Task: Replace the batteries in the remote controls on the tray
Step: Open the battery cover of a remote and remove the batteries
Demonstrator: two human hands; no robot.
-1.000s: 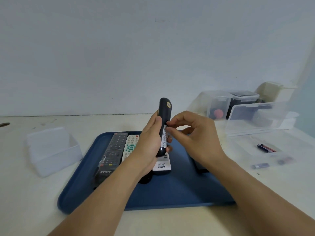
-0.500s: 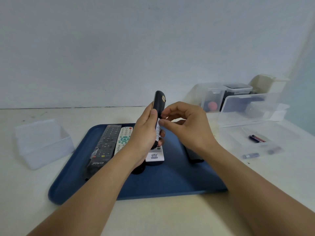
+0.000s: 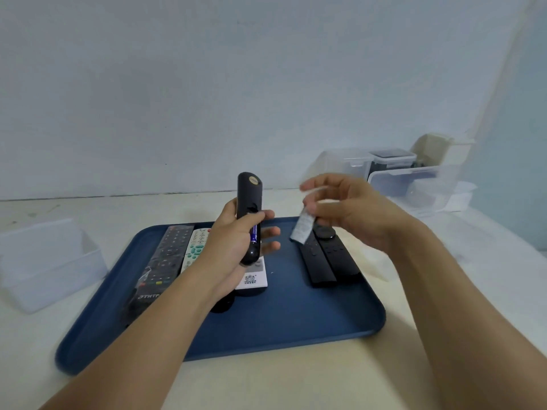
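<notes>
Left hand [image 3: 236, 244] grips a dark remote [image 3: 249, 217] upright above the tray [image 3: 281, 318], thumb and fingers wrapped round the lower half. Right hand [image 3: 355, 214] pinches the battery cover [image 3: 302, 230], a pale labelled strip, blurry bc it's moving.

What changed: half a sec ago both hands were together on the remote w/ the right fingertips working at its back. Now the right hand has pulled away to the right and the cover came with it. Compartment is open and you can see a blue battery [image 3: 254, 232] sitting in there, so the old cell looks not yet out.

Going left to right across the scene: empty-looking clear tub [image 3: 50, 261] off the tray's left edge, then on the tray a black remote in plastic wrap [image 3: 165, 261], a white one w/ green buttons [image 3: 195, 247], another white remote [image 3: 251, 279] partly hidden under the left hand, then two slim black remotes [image 3: 325, 261] side by side. Far right at the back, a cluster of clear storage boxes [image 3: 414, 184].

Imo next bit is parking the cover somewhere and popping that blue cell out. Can't tell how many cells are in there tbh.
</notes>
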